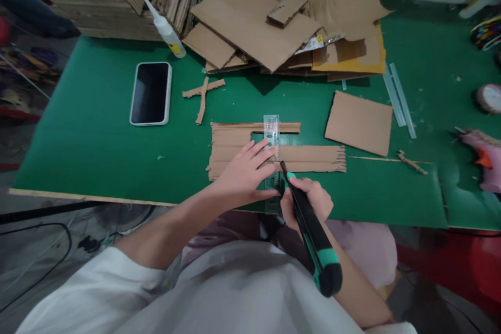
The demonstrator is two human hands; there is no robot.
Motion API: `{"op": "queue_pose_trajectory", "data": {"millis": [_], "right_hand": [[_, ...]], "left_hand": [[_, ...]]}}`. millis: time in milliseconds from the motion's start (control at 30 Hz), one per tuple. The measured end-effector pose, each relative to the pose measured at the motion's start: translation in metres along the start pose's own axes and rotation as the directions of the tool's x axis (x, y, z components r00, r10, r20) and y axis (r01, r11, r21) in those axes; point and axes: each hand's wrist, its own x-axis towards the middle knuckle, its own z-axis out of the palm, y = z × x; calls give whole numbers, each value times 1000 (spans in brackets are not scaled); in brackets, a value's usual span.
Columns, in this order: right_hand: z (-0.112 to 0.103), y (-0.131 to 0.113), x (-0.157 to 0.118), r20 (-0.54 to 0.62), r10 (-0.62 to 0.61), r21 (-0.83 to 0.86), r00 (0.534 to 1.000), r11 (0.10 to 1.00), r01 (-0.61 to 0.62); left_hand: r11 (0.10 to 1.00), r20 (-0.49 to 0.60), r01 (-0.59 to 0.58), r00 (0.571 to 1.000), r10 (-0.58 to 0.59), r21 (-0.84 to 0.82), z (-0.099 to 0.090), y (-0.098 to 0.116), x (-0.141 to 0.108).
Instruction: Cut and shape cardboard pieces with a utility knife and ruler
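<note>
My left hand (250, 175) lies flat with fingers spread, pressing a clear ruler (271, 124) onto a piece of corrugated cardboard (230, 141). The ruler stands crosswise over the cardboard, its lower end near the table's front edge. In my right hand (313, 198) is a black and green cutter (311, 227), its fingers wrapped round the front part. The cutter's tip is at the ruler's right edge, over the cardboard strip (313, 158) that reaches to the right with a ragged end. A narrower cardboard strip (290, 127) runs above it.
On the green table (97, 156) are a phone (151, 94), a glue bottle (169, 35), crossed cardboard scraps (203, 95) and a cardboard rectangle (358, 123). Stacked cardboard (254, 23) lies at the back. Translucent sticks (399, 96), tape (489, 98) and a pink glue gun (483, 156) are right.
</note>
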Motion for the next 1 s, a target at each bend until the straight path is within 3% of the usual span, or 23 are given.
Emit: {"op": "queue_pose_trajectory", "data": {"millis": [233, 567, 733, 1000], "right_hand": [[-2, 1, -2, 13, -21, -39, 1000, 999, 22], [1, 1, -6, -109, 16, 157, 994, 988, 1], [0, 1, -4, -47, 32, 114, 998, 993, -26], [2, 1, -4, -47, 33, 148, 998, 989, -25]], "left_hand": [[1000, -6, -3, 1000, 3, -19, 0, 0, -1], [999, -11, -1, 1000, 0, -38, 0, 0, 0], [999, -8, 1, 1000, -1, -41, -1, 0, 0], [1000, -8, -1, 1000, 1, -27, -1, 0, 0]]}}
